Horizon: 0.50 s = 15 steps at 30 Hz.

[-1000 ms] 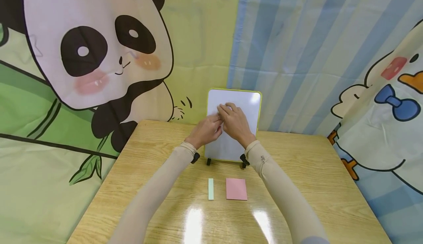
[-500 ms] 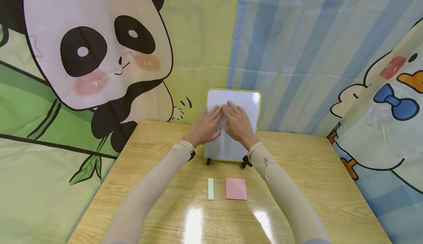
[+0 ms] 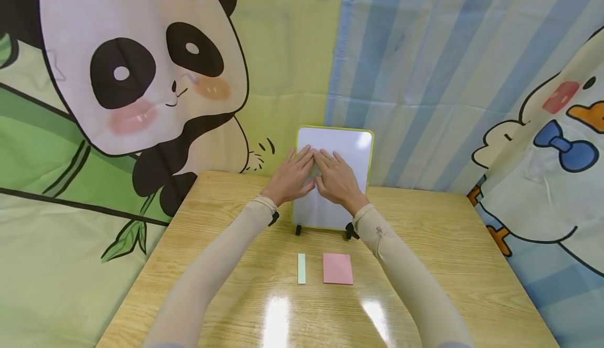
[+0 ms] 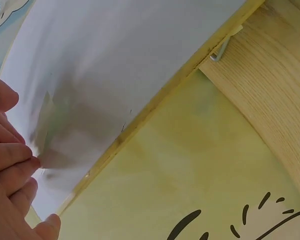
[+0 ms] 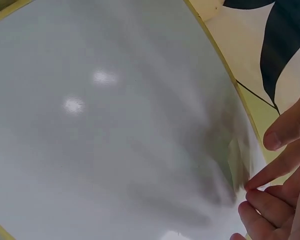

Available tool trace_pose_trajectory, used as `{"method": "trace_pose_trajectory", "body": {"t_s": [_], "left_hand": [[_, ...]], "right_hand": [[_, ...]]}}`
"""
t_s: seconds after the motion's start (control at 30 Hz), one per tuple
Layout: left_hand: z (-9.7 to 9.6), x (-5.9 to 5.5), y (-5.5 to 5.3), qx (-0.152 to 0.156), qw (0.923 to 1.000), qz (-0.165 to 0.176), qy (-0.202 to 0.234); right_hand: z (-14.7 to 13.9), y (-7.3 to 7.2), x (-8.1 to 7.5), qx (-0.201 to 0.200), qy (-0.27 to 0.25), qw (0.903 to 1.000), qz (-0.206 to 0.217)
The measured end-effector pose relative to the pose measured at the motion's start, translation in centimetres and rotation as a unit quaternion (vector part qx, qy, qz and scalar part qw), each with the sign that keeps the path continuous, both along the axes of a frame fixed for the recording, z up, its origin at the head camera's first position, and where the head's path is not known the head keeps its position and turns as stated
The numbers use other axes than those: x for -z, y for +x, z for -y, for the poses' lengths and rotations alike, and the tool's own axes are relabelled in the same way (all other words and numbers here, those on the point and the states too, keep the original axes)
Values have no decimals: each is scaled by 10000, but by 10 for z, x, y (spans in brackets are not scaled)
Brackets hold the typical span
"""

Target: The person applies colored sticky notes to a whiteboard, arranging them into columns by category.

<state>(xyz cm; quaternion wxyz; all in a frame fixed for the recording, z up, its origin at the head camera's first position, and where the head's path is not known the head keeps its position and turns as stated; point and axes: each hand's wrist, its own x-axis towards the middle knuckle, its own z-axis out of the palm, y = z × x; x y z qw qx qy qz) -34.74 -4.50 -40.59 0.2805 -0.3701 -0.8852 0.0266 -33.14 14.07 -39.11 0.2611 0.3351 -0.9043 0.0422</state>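
A whiteboard (image 3: 330, 214) with a yellow edge stands upright at the back of the table. On its upper left part my left hand (image 3: 289, 178) touches the surface with straight fingers. Beside it my right hand (image 3: 338, 179) does the same, its fingertips close to the left ones. Between them a small pale green paper slip (image 4: 44, 122) sticks to the board, one end lifting away from the surface. In the right wrist view the slip (image 5: 237, 162) stands off the board above the fingertips of the right hand (image 5: 282, 182); its lower end is hidden by the fingers.
In front of the board lie a narrow pale green note pad (image 3: 301, 269) and a square pink note pad (image 3: 337, 269) on the wooden table (image 3: 424, 243). Black stand feet (image 3: 298, 230) hold the board. A cartoon cloth (image 3: 283, 75) hangs behind.
The hands had their fingertips bunched together on the board. They have since parted slightly, and the fingers of both now lie straight, side by side. The pads have not moved.
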Motion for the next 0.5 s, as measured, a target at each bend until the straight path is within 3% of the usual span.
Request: {"method": "trace_pose_trajectory", "body": {"t_s": [0.5], "left_hand": [[-1, -4, 2, -5, 9999, -49, 150]], "right_hand": [[2, -2, -3, 480, 335, 9982, -144]]}}
